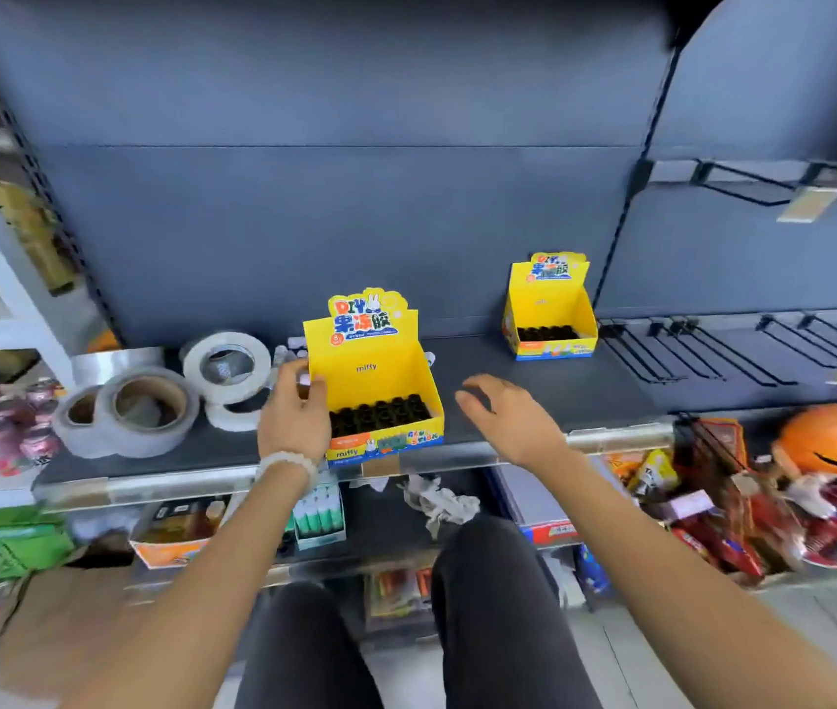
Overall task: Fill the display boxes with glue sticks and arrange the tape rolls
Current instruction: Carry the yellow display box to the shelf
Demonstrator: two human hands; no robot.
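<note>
On shelf (534, 396): two display boxes (373, 381), four tape rolls (150, 406); left hand (293, 411) grips near box, right hand (503, 417) loose, empty.

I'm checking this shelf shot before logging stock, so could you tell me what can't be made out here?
Head view only:
- Near display box: the left hand covers its left wall.
- Far display box: contents too small to count.
- Small white items behind the tape rolls: mostly hidden.
- Right-edge toys: blurred.
</note>
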